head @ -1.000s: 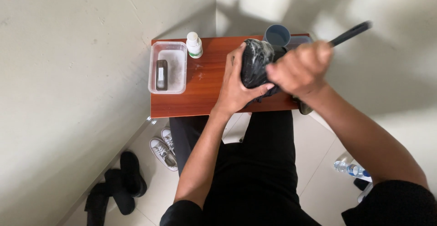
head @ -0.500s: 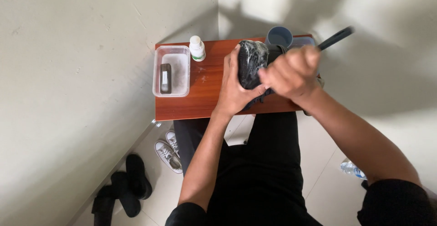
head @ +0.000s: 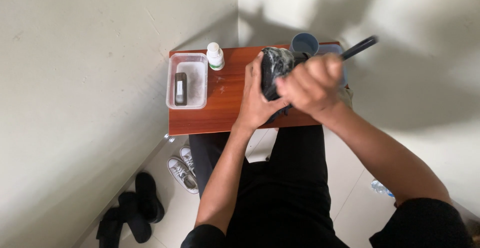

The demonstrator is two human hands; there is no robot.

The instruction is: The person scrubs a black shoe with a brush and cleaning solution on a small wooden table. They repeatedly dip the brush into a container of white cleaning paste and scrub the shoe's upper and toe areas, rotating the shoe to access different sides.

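Observation:
My left hand (head: 257, 103) grips a black shoe (head: 275, 65) that carries white foam, held over a small reddish wooden table (head: 220, 108). My right hand (head: 310, 85) is closed round a long dark brush handle (head: 357, 48) that sticks out to the upper right; the brush head is hidden against the shoe. A blue cup (head: 305, 43) stands just behind the shoe at the table's far edge.
A clear plastic tray (head: 187, 80) with a small dark block in it lies on the table's left part, beside a white bottle (head: 215, 57). Walls meet in a corner behind the table. On the floor at the left lie grey sneakers (head: 182, 170) and black shoes (head: 135, 210).
My right hand with the brush has shifted slightly down and left across the shoe. The left hand keeps its hold on the shoe.

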